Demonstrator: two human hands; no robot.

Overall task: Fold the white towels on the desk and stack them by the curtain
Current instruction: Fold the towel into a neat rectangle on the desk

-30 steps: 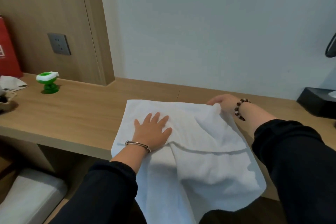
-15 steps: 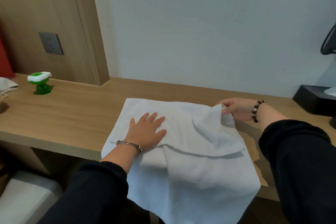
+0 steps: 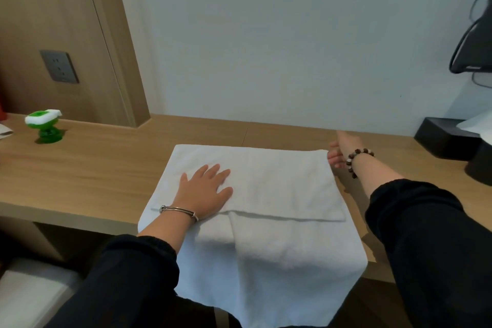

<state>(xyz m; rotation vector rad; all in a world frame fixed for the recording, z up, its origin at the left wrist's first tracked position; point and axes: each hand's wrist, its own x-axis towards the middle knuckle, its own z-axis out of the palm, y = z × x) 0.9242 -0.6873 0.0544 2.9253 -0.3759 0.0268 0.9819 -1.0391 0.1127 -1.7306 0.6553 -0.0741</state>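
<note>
White terry towel (image 3: 279, 194) on light wooden desk (image 3: 93, 176), near part draped over the front edge, top layer folded across | left hand (image 3: 205, 192) flat on the fold, fingers spread, apparently pinning it against sliding | right hand (image 3: 343, 150) at far right corner, likely squaring it; fingers partly hidden, grip cannot be told | curtain not in view.

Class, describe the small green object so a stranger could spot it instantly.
Find the wooden wall panel with the grey socket at left. On the desk just below stands the small green object, the only bright green thing, with a white top.
</note>
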